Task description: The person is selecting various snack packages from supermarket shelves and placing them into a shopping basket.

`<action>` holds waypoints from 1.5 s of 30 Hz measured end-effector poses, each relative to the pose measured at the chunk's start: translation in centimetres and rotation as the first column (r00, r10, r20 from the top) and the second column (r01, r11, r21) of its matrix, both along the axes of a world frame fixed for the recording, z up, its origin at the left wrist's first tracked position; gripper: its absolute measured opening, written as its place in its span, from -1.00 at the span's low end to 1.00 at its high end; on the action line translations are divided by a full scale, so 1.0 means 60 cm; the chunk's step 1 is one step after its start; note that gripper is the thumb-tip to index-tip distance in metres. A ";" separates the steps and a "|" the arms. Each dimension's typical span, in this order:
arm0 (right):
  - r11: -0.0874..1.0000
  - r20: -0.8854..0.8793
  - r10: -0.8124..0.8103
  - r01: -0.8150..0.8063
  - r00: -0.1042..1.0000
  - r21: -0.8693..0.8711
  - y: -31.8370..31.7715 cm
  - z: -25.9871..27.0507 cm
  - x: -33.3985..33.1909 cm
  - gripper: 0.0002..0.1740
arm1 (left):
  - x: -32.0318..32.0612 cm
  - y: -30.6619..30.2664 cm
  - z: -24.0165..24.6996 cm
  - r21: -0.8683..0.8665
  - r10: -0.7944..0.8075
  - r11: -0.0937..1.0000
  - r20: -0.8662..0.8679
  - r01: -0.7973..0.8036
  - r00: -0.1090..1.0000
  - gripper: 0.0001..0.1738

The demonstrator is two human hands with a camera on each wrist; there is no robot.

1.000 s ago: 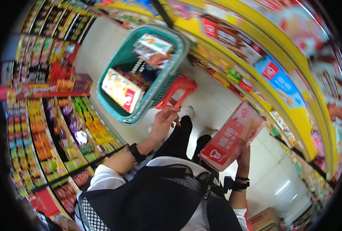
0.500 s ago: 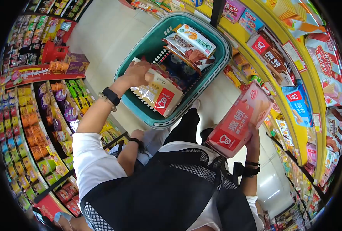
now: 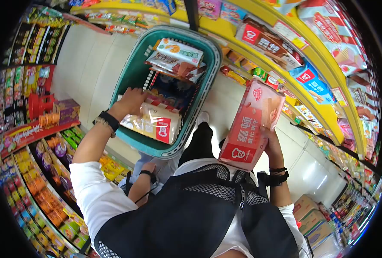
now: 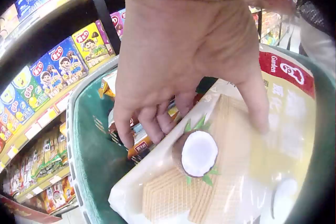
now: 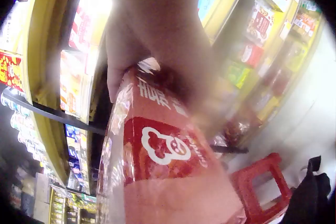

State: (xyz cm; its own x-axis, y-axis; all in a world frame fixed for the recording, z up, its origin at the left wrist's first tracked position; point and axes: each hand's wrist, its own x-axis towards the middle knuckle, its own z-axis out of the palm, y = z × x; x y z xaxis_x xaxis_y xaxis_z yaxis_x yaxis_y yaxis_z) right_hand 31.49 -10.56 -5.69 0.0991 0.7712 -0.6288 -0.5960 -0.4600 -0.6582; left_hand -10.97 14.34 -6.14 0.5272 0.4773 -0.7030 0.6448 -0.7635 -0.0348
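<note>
In the head view a green basket [image 3: 216, 64] stands at the middle left. My left hand [image 3: 133, 103] reaches into it at the near left end of a cream wafer biscuit pack [image 3: 167, 124]. The left wrist view shows the thumb on the pack's coconut-printed face and the fingers [image 4: 152, 124] curled over its far edge. My right hand [image 3: 270, 144] grips a pink wafer biscuit pack [image 3: 251, 124] by its side, held upright beside the basket; this pack [image 5: 173, 145] fills the middle of the right wrist view.
Other snack packs [image 3: 176, 58] lie deeper in the basket. A yellow-edged shelf [image 3: 264, 56] of biscuits curves along the right, and snack shelves [image 3: 49, 172] line the left. A red stool [image 5: 262, 187] shows low in the right wrist view. Another person's hand [image 3: 148, 167] is below the basket.
My left hand has gone from outside the basket onto the cream pack, which now lies turned a little. My right hand keeps holding the pink pack, now more upright.
</note>
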 end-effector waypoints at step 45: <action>0.880 -0.396 -0.154 0.308 0.905 0.362 -0.147 0.057 0.178 -0.30 | 0.540 -0.181 0.206 -0.895 0.717 0.434 0.272 -0.106 0.642 -0.44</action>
